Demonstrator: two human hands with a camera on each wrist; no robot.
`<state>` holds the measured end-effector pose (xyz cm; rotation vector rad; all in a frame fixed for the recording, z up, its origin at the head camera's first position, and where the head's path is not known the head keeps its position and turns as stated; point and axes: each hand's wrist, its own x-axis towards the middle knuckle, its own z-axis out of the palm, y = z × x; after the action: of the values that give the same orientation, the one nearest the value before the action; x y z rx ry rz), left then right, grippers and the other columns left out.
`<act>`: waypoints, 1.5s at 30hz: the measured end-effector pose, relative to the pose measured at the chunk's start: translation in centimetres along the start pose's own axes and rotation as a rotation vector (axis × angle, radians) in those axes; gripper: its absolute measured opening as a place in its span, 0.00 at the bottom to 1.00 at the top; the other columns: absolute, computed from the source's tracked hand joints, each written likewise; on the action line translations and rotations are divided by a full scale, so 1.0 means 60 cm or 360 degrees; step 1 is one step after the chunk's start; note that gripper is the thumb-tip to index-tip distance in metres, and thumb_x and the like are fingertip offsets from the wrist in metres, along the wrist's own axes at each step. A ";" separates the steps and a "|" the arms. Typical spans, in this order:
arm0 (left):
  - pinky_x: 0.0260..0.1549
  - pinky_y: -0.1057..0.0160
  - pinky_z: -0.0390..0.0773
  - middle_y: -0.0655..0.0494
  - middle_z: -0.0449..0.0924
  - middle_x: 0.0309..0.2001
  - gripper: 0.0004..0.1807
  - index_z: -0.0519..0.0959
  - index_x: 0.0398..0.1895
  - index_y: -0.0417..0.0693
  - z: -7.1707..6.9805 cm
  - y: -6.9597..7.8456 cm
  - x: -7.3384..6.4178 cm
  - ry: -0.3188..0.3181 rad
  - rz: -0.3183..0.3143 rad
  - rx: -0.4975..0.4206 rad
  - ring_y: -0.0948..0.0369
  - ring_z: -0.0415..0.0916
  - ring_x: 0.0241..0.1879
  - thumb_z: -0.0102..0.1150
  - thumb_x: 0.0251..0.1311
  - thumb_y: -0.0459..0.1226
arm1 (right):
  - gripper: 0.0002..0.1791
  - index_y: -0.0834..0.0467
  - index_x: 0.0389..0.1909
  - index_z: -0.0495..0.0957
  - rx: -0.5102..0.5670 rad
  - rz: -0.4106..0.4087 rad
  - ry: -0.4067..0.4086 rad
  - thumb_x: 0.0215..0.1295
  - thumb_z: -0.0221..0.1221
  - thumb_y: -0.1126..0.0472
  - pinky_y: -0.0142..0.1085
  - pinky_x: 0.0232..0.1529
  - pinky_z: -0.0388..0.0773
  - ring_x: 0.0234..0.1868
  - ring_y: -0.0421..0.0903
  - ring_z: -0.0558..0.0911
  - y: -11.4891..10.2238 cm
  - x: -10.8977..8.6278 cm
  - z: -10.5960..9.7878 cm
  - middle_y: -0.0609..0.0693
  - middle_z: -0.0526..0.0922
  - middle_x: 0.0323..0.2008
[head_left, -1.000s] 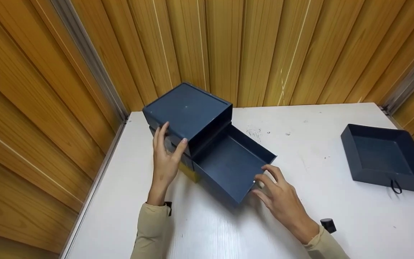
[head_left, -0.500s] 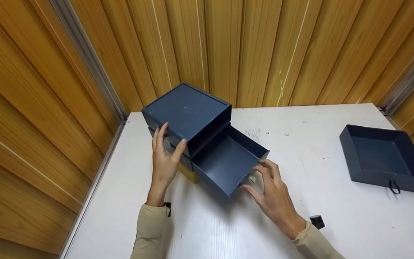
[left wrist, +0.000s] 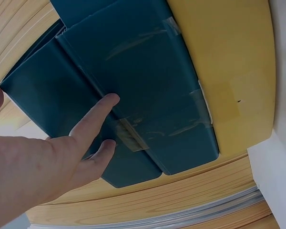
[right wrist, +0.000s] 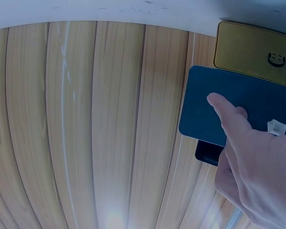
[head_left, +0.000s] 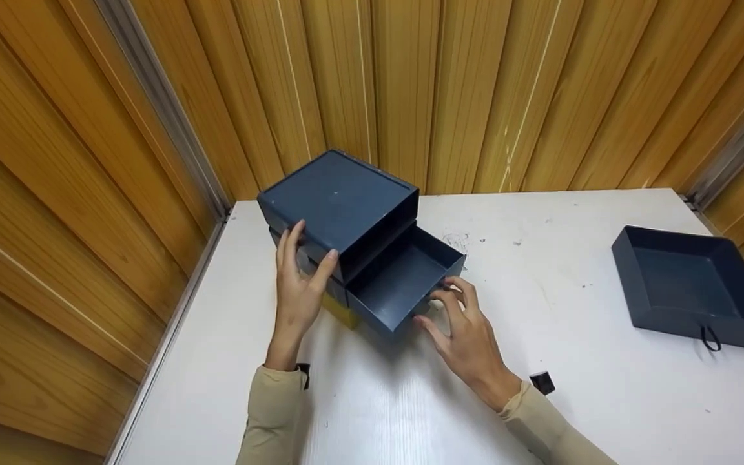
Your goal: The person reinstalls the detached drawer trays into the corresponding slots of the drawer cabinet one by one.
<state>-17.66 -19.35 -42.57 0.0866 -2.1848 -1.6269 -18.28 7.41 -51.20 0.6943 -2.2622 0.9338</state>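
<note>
Cabinet (head_left: 340, 197) of dark blue cases stands on the white tabletop (head_left: 540, 258) in the head view, a drawer (head_left: 401, 278) partly out beneath an open slot; another loose drawer (head_left: 688, 278) sits well apart, to the right. The left hand (head_left: 298, 294), fingers spread, rests against the cabinet, probably steadying it against the right hand (head_left: 469, 339). Left wrist: extended fingers lie near strips of tape (left wrist: 131, 136), gripping nothing. Right wrist: that hand is unclenched, one straight finger touching the drawer's front near a white tab (right wrist: 276, 127).
</note>
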 end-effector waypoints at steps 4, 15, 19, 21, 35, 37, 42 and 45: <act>0.78 0.29 0.54 0.43 0.40 0.88 0.42 0.59 0.85 0.54 0.001 0.001 0.001 0.0006 0.0001 0.0002 0.42 0.41 0.86 0.64 0.73 0.47 | 0.22 0.61 0.51 0.79 0.0030 0.0026 -0.0027 0.61 0.77 0.58 0.47 0.38 0.88 0.56 0.61 0.87 -0.004 0.013 0.015 0.63 0.72 0.64; 0.78 0.28 0.51 0.43 0.40 0.87 0.41 0.59 0.85 0.55 0.003 -0.002 0.002 0.0001 -0.0003 -0.0005 0.42 0.40 0.86 0.64 0.73 0.46 | 0.23 0.60 0.55 0.81 0.0081 0.0137 -0.0147 0.66 0.75 0.54 0.50 0.47 0.88 0.57 0.58 0.86 -0.012 0.038 0.055 0.61 0.73 0.66; 0.78 0.29 0.52 0.43 0.40 0.87 0.42 0.59 0.85 0.54 0.004 -0.002 0.001 0.0002 0.0000 -0.0011 0.43 0.41 0.86 0.65 0.73 0.47 | 0.23 0.59 0.57 0.81 0.0077 0.0108 -0.0202 0.66 0.74 0.54 0.51 0.53 0.87 0.60 0.58 0.85 -0.012 0.048 0.069 0.61 0.73 0.68; 0.78 0.28 0.53 0.42 0.40 0.87 0.42 0.59 0.85 0.53 0.003 -0.002 0.001 0.0000 0.0016 -0.0008 0.41 0.41 0.86 0.65 0.73 0.46 | 0.23 0.58 0.58 0.82 0.0069 0.0085 -0.0228 0.67 0.74 0.53 0.51 0.54 0.86 0.63 0.58 0.84 -0.012 0.053 0.075 0.61 0.73 0.69; 0.76 0.27 0.56 0.41 0.41 0.87 0.42 0.59 0.85 0.54 0.004 -0.002 0.003 -0.0001 0.0020 0.0018 0.40 0.42 0.86 0.65 0.72 0.46 | 0.30 0.58 0.71 0.77 0.0111 0.0128 -0.0455 0.74 0.67 0.48 0.55 0.58 0.85 0.61 0.61 0.86 -0.017 0.070 0.095 0.63 0.69 0.77; 0.76 0.28 0.56 0.41 0.41 0.87 0.42 0.59 0.85 0.55 0.003 -0.002 0.004 -0.0002 0.0016 0.0019 0.41 0.43 0.86 0.65 0.72 0.47 | 0.30 0.57 0.71 0.77 0.0130 0.0121 -0.0458 0.74 0.68 0.49 0.55 0.58 0.85 0.61 0.60 0.86 -0.015 0.071 0.093 0.63 0.68 0.77; 0.77 0.28 0.56 0.42 0.41 0.87 0.42 0.59 0.85 0.54 0.002 -0.003 0.005 -0.0004 0.0002 0.0019 0.41 0.42 0.86 0.65 0.72 0.47 | 0.30 0.50 0.73 0.77 0.0145 0.0113 -0.0491 0.74 0.67 0.47 0.56 0.60 0.84 0.65 0.58 0.84 -0.006 0.069 0.079 0.60 0.69 0.78; 0.77 0.28 0.55 0.42 0.41 0.87 0.42 0.59 0.85 0.54 0.000 -0.003 0.005 0.0002 -0.0011 0.0014 0.41 0.42 0.86 0.64 0.72 0.47 | 0.31 0.46 0.74 0.75 0.0127 0.0141 -0.0545 0.74 0.66 0.44 0.58 0.60 0.83 0.68 0.58 0.81 0.002 0.069 0.064 0.59 0.68 0.78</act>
<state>-17.98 -19.53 -42.66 0.0975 -2.1935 -1.6202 -22.39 3.63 -50.65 0.8497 -2.5835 1.0151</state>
